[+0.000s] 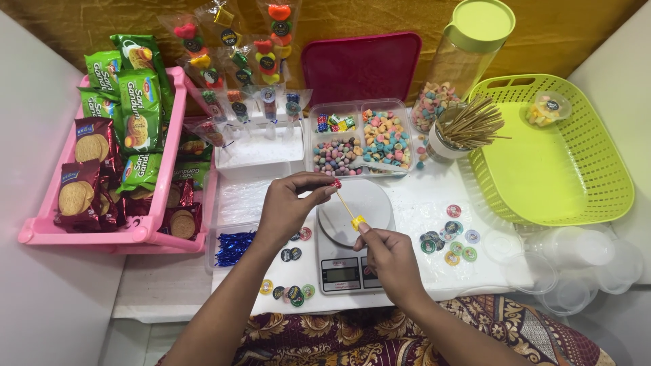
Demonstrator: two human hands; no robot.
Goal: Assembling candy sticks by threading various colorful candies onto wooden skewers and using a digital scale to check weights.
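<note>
- At frame centre, your left hand (288,207) pinches a red candy (336,183) onto the skewer (344,202), tip up for threading.
- Your right hand (390,261) grips the skewer's lower end at a yellow candy (357,221), steadying it over the scale (352,234).

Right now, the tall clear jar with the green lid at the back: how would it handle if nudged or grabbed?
The jar is tall and narrow, so probably apt to tip if pushed near the green lid. The coloured candy fills only its bottom part, which likely keeps it fairly light and somewhat steadier. Its smooth clear wall may be slippery to grip.
</note>
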